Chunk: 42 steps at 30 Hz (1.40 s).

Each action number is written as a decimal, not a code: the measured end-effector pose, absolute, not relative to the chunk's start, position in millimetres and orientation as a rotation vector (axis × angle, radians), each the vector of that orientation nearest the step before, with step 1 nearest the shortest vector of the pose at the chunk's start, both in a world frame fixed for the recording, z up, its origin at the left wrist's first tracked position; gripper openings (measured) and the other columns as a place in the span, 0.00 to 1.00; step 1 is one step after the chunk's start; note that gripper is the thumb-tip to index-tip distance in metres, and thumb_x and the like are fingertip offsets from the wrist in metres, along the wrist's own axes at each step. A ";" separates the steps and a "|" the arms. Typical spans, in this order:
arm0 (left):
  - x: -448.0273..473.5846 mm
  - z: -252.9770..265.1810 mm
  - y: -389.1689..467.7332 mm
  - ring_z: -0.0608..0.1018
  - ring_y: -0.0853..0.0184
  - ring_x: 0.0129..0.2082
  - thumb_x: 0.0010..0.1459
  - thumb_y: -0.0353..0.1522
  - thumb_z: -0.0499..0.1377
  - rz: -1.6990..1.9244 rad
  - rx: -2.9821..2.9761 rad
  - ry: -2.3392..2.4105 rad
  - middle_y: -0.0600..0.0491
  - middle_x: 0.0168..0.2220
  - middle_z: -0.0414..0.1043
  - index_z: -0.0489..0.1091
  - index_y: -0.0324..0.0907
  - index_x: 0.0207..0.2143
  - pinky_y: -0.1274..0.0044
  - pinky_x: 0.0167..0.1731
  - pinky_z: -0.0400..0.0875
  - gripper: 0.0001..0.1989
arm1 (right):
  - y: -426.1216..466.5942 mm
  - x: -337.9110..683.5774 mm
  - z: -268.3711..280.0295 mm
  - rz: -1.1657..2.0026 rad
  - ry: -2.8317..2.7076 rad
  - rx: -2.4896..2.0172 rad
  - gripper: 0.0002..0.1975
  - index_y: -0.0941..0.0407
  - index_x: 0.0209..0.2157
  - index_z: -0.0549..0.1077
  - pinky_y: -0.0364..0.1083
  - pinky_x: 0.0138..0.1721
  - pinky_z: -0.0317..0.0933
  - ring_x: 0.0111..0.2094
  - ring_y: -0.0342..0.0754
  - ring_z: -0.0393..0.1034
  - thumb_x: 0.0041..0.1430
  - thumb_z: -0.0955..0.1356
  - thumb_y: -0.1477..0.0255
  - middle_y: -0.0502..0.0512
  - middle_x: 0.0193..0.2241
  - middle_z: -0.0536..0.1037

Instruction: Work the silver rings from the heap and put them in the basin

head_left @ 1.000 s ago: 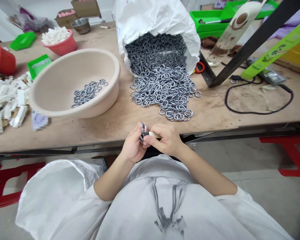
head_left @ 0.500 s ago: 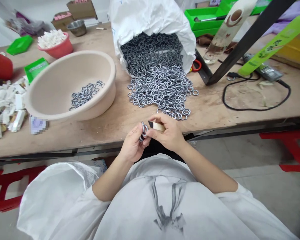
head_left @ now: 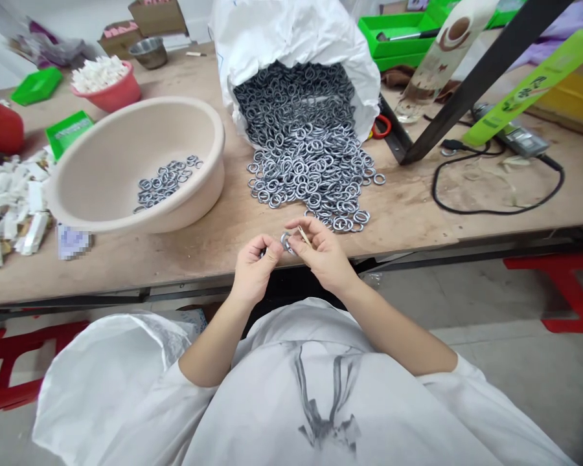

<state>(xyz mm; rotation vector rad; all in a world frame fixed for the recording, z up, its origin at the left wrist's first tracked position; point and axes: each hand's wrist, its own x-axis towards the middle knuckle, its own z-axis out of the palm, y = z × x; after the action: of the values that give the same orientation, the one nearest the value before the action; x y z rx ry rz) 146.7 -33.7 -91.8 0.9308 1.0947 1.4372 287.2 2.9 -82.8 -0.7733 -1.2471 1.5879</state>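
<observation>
The table (head_left: 175,262) carries a white sack (head_left: 296,32), a beige basin (head_left: 126,136) and a heap of grey rings (head_left: 315,155) at the sack's mouth. By the table's near edge my left grip (head_left: 252,268) is closed, on what I can't quite tell; my right grip (head_left: 326,257) clamps a slim pale tool (head_left: 304,237), with one grey ring (head_left: 285,242) between my hands, beside the right thumb.

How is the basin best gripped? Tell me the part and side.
Probably pinch the basin by its near rim, coming from the front: that thick lip flares out above the sloping wall, while white pieces crowd its left.
</observation>
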 end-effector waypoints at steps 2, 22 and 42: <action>147.2 -94.6 -31.9 0.63 0.77 0.19 0.48 0.45 0.71 1.454 0.930 1.085 0.59 0.22 0.66 0.69 0.40 0.30 0.83 0.20 0.55 0.20 | -1.5 283.2 -85.5 1.585 -1.274 -0.764 0.14 0.54 0.37 0.73 0.44 0.37 0.67 0.32 0.43 0.70 0.55 0.73 0.59 0.49 0.31 0.77; 156.2 -89.8 -42.8 0.59 0.77 0.18 0.52 0.51 0.66 1.339 0.824 1.050 0.59 0.20 0.57 0.69 0.39 0.27 0.82 0.16 0.52 0.23 | 0.2 288.9 -79.1 1.381 -1.546 -0.801 0.20 0.56 0.33 0.76 0.45 0.34 0.65 0.31 0.45 0.69 0.53 0.74 0.53 0.51 0.29 0.75; 154.1 -80.3 -42.6 0.58 0.78 0.18 0.49 0.50 0.67 1.377 0.796 0.976 0.59 0.19 0.55 0.63 0.39 0.22 0.83 0.16 0.52 0.26 | -7.6 303.1 -68.2 0.832 -2.072 -0.781 0.22 0.55 0.22 0.62 0.45 0.28 0.46 0.22 0.41 0.54 0.67 0.63 0.58 0.46 0.20 0.59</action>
<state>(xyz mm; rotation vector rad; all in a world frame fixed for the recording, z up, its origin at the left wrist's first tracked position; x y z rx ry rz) 154.1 -42.6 -80.3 0.7962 0.9755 1.3772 303.1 -7.6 -68.2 -0.7806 -2.0721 0.8319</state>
